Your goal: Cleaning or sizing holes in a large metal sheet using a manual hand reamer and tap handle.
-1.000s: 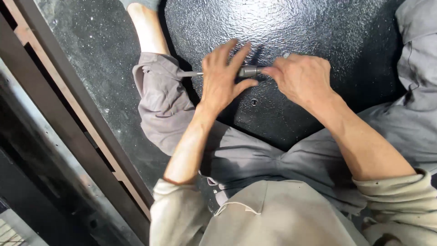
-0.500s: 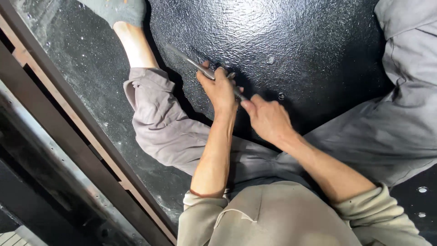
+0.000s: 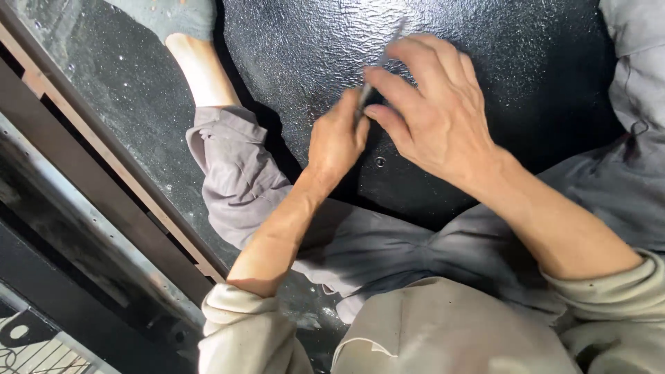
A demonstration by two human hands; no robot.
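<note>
So the person sits on the floor with a big black panel lying between their legs, and that panel is basically the whole scene. Its surface is rough and pebbly, kind of like a textured coating, and it catches a bit of shine toward 12 o'clock. There's a small round hole or fastener in it just at 6 o'clock from where the hands meet.

The left hand is curled up tight, fingers wrapped round the lower end of a thin metal tool that runs up toward 1 o'clock. The tool is blurry, so I can't tell exactly what kind it is. The right hand comes in from 4 o'clock and sits partly over the left one, fingers loosely spread, with the fingertips pinching or touching the tool's shaft; can't say for sure how firm that hold is.

Grey trouser legs frame the panel on both sides, with a bare shin and a grey sock up at 11 o'clock. The floor there is dark and speckled. Off at 8 o'clock runs a diagonal frame of dark metal and pale wood strips, scuffed and grimy, with a bit of wire grid down in the corner at 7 o'clock.
</note>
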